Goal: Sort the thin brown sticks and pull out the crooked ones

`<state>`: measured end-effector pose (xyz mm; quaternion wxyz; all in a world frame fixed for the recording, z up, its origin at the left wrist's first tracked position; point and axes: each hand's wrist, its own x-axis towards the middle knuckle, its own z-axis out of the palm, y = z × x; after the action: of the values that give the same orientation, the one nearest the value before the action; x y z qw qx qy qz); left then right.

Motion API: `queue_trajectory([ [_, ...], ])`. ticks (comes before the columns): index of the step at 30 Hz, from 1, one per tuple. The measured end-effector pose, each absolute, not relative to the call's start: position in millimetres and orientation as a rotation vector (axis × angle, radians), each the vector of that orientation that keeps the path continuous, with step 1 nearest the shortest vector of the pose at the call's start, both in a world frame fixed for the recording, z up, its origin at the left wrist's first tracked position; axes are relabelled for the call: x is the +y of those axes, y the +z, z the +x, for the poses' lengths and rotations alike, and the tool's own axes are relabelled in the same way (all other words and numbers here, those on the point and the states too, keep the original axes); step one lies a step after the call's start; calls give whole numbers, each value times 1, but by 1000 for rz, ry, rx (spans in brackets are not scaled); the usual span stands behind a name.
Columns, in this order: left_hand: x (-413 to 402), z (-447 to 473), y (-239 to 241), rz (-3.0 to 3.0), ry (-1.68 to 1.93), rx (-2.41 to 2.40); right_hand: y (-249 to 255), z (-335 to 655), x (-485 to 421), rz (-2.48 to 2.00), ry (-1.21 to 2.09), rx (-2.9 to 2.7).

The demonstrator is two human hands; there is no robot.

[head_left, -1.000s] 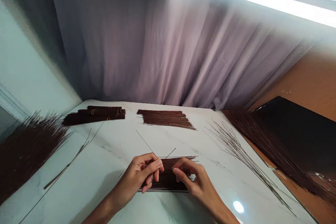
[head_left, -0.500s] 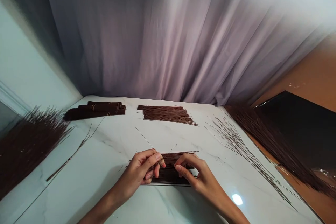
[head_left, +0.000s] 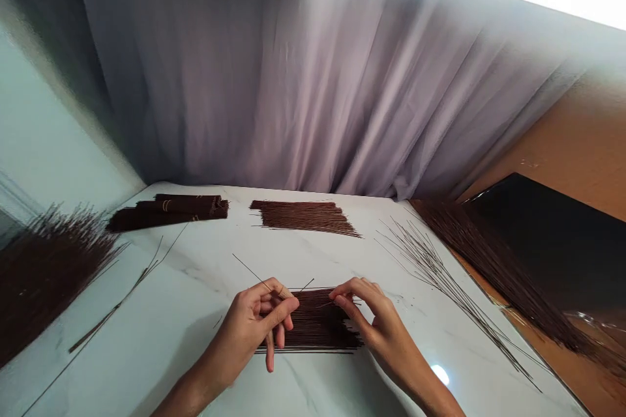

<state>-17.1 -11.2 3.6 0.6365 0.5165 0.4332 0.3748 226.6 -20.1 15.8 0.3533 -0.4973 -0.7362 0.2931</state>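
Note:
My left hand (head_left: 264,313) pinches a thin dark brown stick (head_left: 250,269) between thumb and forefinger, its other fingers loosely spread. The stick slants up and left from the grip; a short thin end (head_left: 306,285) rises on the other side. My right hand (head_left: 364,306) is closed in a pinch, with a faint thin strand at its fingertips. Beneath both hands lies a flat layer of dark brown sticks (head_left: 320,326) set side by side, partly covered by the fingers.
Behind it lies another row of sticks (head_left: 306,217). Tied dark bundles (head_left: 169,212) rest at the back left. Loose sticks (head_left: 450,283) fan out on the right, a few (head_left: 117,306) on the left. Large piles (head_left: 44,273) (head_left: 503,273) flank the white table (head_left: 195,313). A grey curtain (head_left: 244,78) hangs behind.
My right hand's pinch has risen slightly, and a faint strand now shows at its fingertips. My left hand's lower fingers have uncurled downward. The view has shifted slightly.

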Motion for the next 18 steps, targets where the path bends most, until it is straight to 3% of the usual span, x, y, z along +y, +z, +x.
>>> queue_trajectory([
  [5, -7, -16, -3, 1159, 797, 982, 10, 236, -15, -1298, 607, -1823],
  [12, -4, -18, -6, 1205, 648, 938, 6, 241, -12, -1285, 751, -1714],
  [18, -3, -12, -9, 1269, 681, 1017, 15, 245, -12, -1306, 453, -1919],
])
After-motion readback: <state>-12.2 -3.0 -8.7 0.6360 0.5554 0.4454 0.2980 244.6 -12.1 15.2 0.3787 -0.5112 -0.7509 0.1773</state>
